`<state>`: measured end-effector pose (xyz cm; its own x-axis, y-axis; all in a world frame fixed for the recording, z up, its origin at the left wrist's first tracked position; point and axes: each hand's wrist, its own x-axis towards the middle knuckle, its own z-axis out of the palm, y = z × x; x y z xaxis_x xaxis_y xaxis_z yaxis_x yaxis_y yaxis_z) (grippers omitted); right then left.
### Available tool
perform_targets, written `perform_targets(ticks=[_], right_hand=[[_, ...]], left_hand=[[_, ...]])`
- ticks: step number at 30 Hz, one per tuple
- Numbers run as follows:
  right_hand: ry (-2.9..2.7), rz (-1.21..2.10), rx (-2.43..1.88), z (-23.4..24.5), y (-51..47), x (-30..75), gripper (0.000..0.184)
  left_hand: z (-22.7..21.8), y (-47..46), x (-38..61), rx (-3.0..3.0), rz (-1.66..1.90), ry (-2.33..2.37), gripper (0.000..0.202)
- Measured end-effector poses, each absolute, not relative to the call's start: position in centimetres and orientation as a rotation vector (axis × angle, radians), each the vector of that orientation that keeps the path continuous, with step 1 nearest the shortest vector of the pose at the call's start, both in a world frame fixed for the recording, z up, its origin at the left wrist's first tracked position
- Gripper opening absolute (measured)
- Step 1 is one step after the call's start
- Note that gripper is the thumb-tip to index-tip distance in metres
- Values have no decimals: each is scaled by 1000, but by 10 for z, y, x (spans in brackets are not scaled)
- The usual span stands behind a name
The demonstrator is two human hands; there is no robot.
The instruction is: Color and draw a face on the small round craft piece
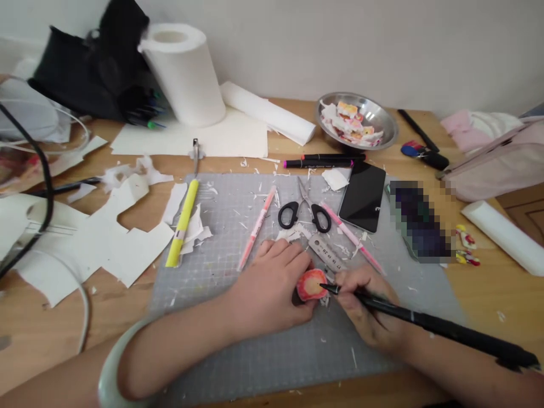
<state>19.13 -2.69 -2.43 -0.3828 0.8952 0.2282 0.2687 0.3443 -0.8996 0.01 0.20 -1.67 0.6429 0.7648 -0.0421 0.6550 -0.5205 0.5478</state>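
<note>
Between the fingers and thumb of my left hand [276,283] is a small rounded piece [312,285], coloured orange-red around a pale yellow middle. My right hand [368,306] grips a long black pen [425,320], and its fine tip meets the pale middle of the piece. Both hands are over a grey cutting mat [221,226]. Just beyond my fingers lie a steel ruler [328,254], partly hidden, and black-handled scissors [304,207]. An orange marker [257,226] and a pink marker [355,241] lie on either side of the scissors.
A yellow cutter [182,224] and cut paper [136,243] lie left. Behind stand a paper roll [185,79] and a metal bowl [386,122] of coloured scraps. Black markers [318,163], a dark tablet-like device [363,195] and a blurred-out object [420,224] lie towards the right.
</note>
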Motion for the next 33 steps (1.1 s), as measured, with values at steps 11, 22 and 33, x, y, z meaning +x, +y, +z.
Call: perform_targets(ticks=[11,22,33], right_hand=[[-1995,1023,-1037,-34,-24,188,14],[-2062,1056,-1124,-29,-21,185,14],[-2054,1120,-1231,-29,-22,185,16]], left_hand=[[-21,8,-5,2304,260,1037,16],[-23,8,-6,2317,296,1024,15],[-24,7,-7,2342,332,1018,16]])
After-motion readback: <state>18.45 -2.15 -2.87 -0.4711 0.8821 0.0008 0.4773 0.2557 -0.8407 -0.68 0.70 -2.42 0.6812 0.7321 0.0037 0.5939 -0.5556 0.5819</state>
